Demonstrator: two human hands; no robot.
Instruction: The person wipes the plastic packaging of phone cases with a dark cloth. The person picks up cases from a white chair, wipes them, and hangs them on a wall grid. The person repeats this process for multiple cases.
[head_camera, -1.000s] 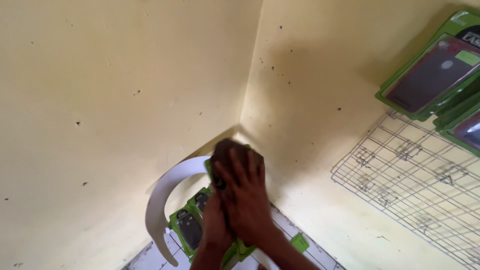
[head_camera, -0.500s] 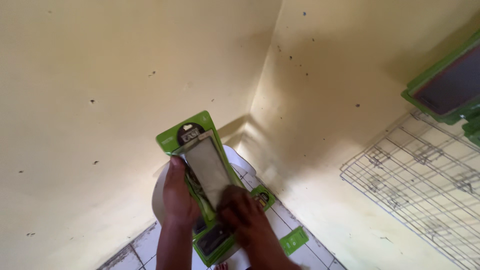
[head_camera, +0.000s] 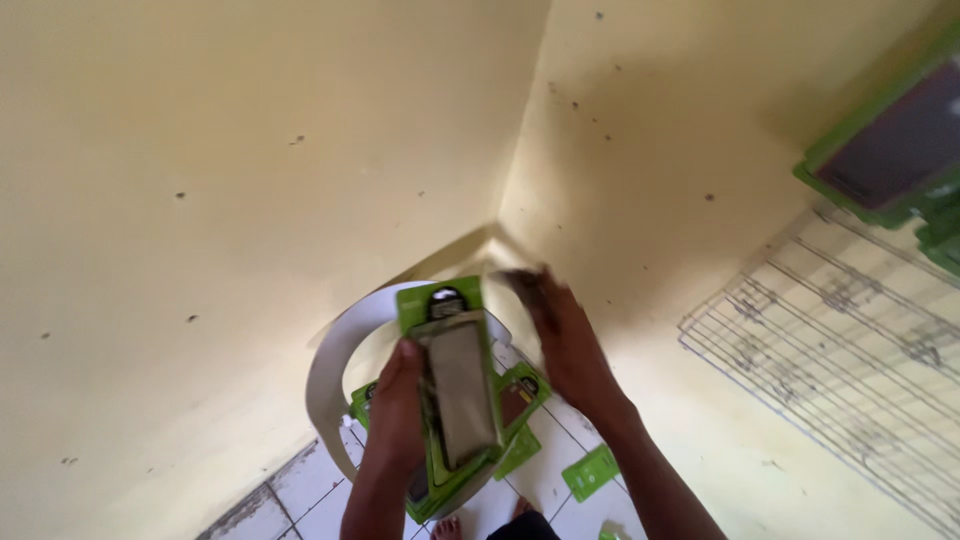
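My left hand (head_camera: 393, 405) grips a green card package (head_camera: 455, 385) by its left edge and holds it upright in front of me. The package has a grey flat case on its front. More green card seems to lie behind it in the same grip. My right hand (head_camera: 568, 345) is just to the right of the package's top, apart from it and blurred by motion. A pale, see-through shape shows at its fingertips, and I cannot tell whether the hand holds it.
A white plastic chair (head_camera: 328, 365) stands below in the corner of two yellow walls, with more green packages (head_camera: 522, 392) on its seat. Another green package (head_camera: 590, 472) lies on the tiled floor. A wire grid (head_camera: 830, 345) hangs on the right wall, with green packages (head_camera: 890, 150) above it.
The package has come up from the chair into my left hand. My right hand has left its lower end and swung up to the right of its top.
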